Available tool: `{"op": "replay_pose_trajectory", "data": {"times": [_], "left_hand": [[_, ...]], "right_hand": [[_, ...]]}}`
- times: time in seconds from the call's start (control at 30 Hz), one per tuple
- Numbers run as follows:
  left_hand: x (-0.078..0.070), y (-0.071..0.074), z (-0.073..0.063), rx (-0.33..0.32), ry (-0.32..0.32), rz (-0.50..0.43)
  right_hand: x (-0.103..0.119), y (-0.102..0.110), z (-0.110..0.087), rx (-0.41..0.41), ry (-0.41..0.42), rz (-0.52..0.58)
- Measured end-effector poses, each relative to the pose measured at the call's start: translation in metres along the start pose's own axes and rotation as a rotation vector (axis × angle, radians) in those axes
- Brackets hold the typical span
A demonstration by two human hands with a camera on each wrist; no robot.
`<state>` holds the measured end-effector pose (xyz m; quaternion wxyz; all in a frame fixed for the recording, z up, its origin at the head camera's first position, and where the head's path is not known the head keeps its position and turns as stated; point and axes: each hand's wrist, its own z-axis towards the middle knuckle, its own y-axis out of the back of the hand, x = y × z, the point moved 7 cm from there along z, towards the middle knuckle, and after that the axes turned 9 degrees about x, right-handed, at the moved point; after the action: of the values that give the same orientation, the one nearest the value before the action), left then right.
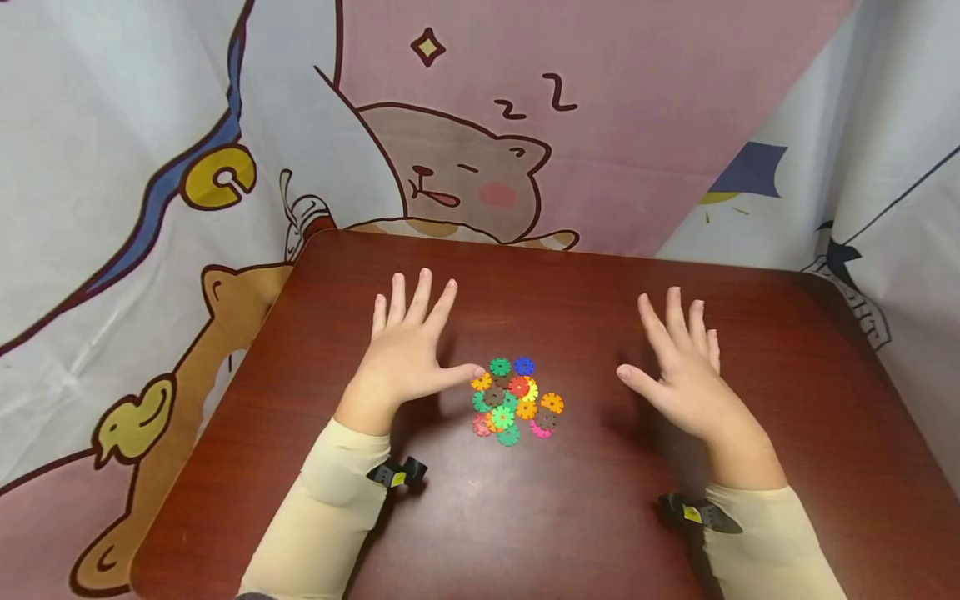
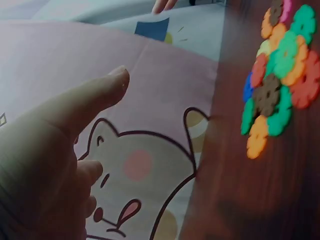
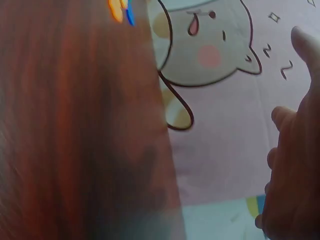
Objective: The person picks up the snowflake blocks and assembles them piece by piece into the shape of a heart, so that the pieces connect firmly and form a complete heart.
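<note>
A small pile of notched plastic discs (image 1: pixel 502 417) in green, orange, red, brown, yellow, blue and pink lies mid-table, some overlapping. To its left my left hand (image 1: pixel 405 358) hovers with fingers spread, its thumb pointing toward the pile. My right hand (image 1: pixel 686 375) is held up on the other side, farther from the discs, also with fingers spread. Neither hand holds anything. In the left wrist view the discs (image 2: pixel 267 95) show at the right, apart from the left thumb (image 2: pixel 95 95). Only a few discs (image 3: pixel 117 10) appear at the top of the right wrist view.
The dark reddish-brown table (image 1: pixel 570 517) has rounded corners. Behind it and along both sides hangs a curtain (image 1: pixel 637 108) printed with a sleeping bear and other cartoon figures. Each forearm wears a black strap (image 1: pixel 397 473) over a pale sleeve.
</note>
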<state>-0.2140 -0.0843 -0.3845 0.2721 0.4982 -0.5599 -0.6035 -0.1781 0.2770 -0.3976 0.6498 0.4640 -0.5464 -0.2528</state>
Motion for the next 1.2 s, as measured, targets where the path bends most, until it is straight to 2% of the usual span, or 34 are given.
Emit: {"op": "replay_pose_trajectory", "data": {"times": [0.13,0.33,0.43,0.57,0.67,0.83,0.97,1.07,1.2], "left_hand": [[-0.01,-0.01,0.006,-0.002,-0.052,-0.023],[-0.024,-0.032,0.017,0.035,-0.151,-0.099],[-0.03,-0.041,0.022,0.05,-0.176,-0.158],[-0.035,-0.05,0.03,0.018,-0.236,-0.262],[-0.04,-0.056,0.036,-0.03,-0.312,-0.305],[-0.043,-0.067,0.039,-0.102,-0.398,-0.313],[-0.043,-0.076,0.041,-0.097,-0.426,-0.331],[-0.043,-0.08,0.043,-0.091,-0.444,-0.328],[-0.042,-0.084,0.043,-0.124,-0.467,-0.288]], "right_hand": [[0.012,-0.016,0.006,0.025,0.039,0.026],[0.021,-0.049,0.018,0.07,0.023,-0.005],[0.026,-0.059,0.023,0.028,0.055,0.127],[0.03,-0.065,0.026,-0.079,0.143,0.372],[0.032,-0.071,0.026,-0.133,0.181,0.441],[0.033,-0.078,0.027,-0.18,0.215,0.433],[0.036,-0.083,0.028,-0.197,0.246,0.416],[0.038,-0.089,0.029,-0.173,0.267,0.401],[0.042,-0.097,0.028,-0.108,0.287,0.34]]}}
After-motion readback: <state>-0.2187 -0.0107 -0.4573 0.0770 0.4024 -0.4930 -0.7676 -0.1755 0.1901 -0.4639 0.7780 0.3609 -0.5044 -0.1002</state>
